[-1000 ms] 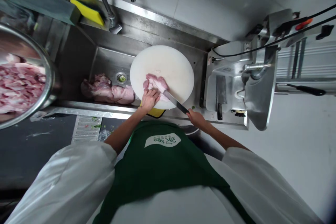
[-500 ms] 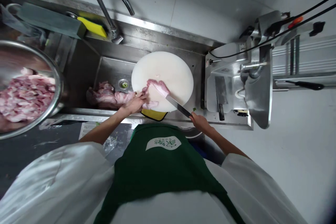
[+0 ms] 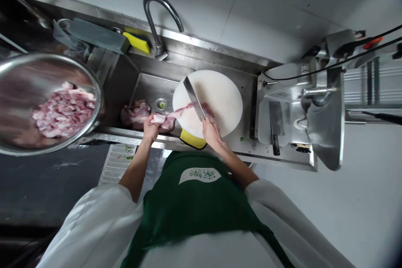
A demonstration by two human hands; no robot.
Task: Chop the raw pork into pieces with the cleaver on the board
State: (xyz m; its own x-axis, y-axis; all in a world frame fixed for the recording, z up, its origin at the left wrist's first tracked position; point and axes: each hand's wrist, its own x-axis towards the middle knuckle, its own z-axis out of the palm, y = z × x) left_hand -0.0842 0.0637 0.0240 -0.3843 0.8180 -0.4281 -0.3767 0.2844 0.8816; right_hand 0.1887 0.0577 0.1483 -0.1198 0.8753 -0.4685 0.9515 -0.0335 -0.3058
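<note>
Head view: the left hand (image 3: 151,130) grips the pale end of a strip of meat (image 3: 180,112), thumb and fingers pinched about it. The strip runs from those fingers over the near-left rim of the white cutting board (image 3: 224,92) towards the blade; this hold presumably keeps it taut. The right hand (image 3: 212,131) is wrapped round the handle of a knife (image 3: 194,98), its blade laid across the meat, apparently to pin or part it. Whether the strip is severed beneath cannot be confirmed; the blade covers that spot. A yellow cloth (image 3: 192,139) shows at the board's near edge, probably against slipping. Larger meat pieces (image 3: 137,114) lie in the sink (image 3: 150,81), left of the board, seemingly for easy reach.
</note>
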